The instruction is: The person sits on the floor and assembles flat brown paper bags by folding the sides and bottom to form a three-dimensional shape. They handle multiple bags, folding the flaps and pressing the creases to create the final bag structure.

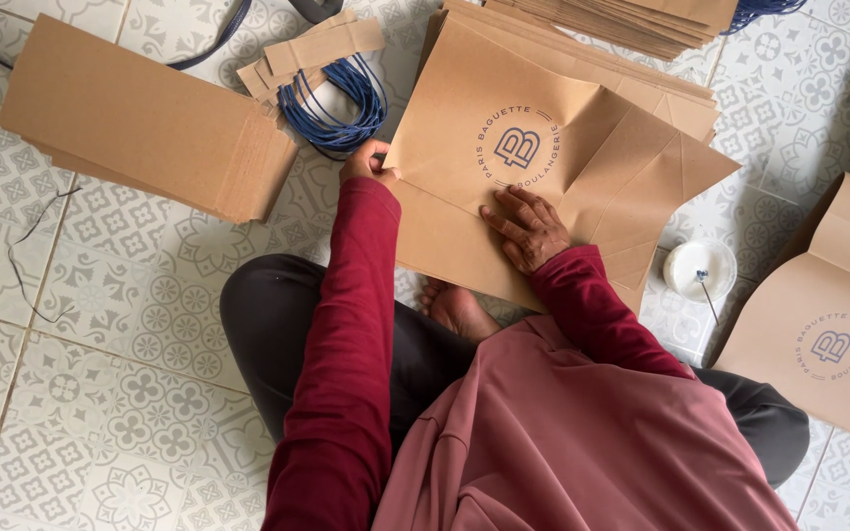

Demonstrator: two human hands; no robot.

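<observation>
A flat brown paper bag with a round printed logo lies on the tiled floor in front of me, its bottom flaps folded out to the right. My left hand grips the bag's left edge. My right hand presses flat on the bag just below the logo, fingers spread a little. Both arms wear dark red sleeves.
A stack of brown cardboard sheets lies at the left. Blue cord handles and paper strips sit beside it. More bags are piled behind. A white glue tub with a stick and a finished bag lie at the right.
</observation>
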